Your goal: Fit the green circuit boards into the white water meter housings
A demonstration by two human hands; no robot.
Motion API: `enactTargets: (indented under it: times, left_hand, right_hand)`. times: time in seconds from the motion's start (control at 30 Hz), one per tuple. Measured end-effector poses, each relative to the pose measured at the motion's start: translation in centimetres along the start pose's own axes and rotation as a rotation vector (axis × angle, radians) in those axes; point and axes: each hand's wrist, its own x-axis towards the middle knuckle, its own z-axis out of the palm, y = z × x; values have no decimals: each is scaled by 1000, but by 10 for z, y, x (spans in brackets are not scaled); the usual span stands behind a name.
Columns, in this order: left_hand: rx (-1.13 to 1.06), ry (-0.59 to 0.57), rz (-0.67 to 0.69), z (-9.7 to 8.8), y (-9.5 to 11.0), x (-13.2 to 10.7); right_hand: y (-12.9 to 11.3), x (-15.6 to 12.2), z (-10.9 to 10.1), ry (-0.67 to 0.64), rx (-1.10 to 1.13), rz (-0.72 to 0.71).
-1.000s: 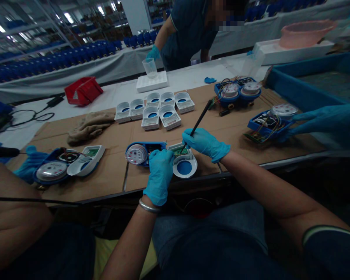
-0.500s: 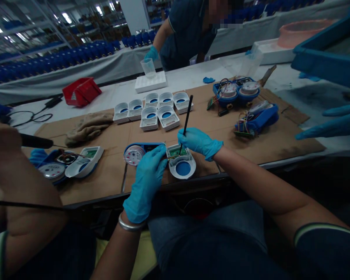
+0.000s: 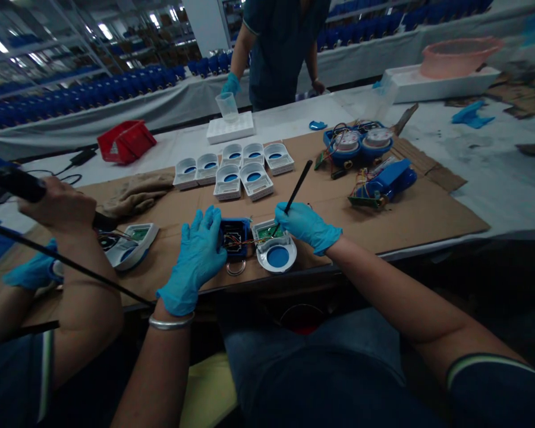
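Note:
My gloved right hand pinches a slim black pen-like tool; its kind cannot be told. The tool's lower end is at the green circuit board in a white meter cover with a round blue disc. Wires run from the cover to an open blue meter housing beside it. My gloved left hand grips the left part of this housing, thumb and fingers around it, hiding the round dial. A clear ring lies in front of the housing.
Several white covers stand beyond my hands. Blue meters with loose wires lie at the right. On the left, a co-worker's hand holds a black-handled tool near another white cover. A person stands across the table.
My left hand has shifted left onto the dial end, uncovering the housing's middle and the ring. The black tool leans further right. At left, the co-worker's hand has moved right; the blue tray has gone.

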Motion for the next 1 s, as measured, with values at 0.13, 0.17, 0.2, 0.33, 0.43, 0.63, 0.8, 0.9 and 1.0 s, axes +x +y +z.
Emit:
enactTargets:
  times: [0.13, 0.17, 0.2, 0.33, 0.43, 0.63, 0.8, 0.9, 1.0]
  left_hand:
    - [29, 3, 28, -1, -3, 1]
    - [30, 5, 45, -1, -5, 1]
    - [31, 8, 60, -2, -7, 2]
    - [49, 11, 68, -5, -12, 7]
    - [50, 10, -11, -8, -7, 7]
    - [65, -1, -286, -9, 18, -6]
    - [86, 46, -374, -5, 34, -17]
    - [89, 33, -400, -2, 36, -20]
    - [79, 16, -393, 0, 35, -23]
  right_hand:
    - [4, -16, 11, 42, 26, -47]
    - [4, -21, 15, 66, 66, -55]
    - [5, -27, 19, 94, 120, -55]
    - [7, -42, 35, 225, 375, 13]
    - [5, -47, 39, 276, 601, 61]
    - [-2, -59, 36, 189, 795, 283]
    - [-2, -63, 38, 150, 842, 376]
    - [-7, -66, 36, 139, 850, 402]
    - [-13, -69, 33, 134, 841, 405]
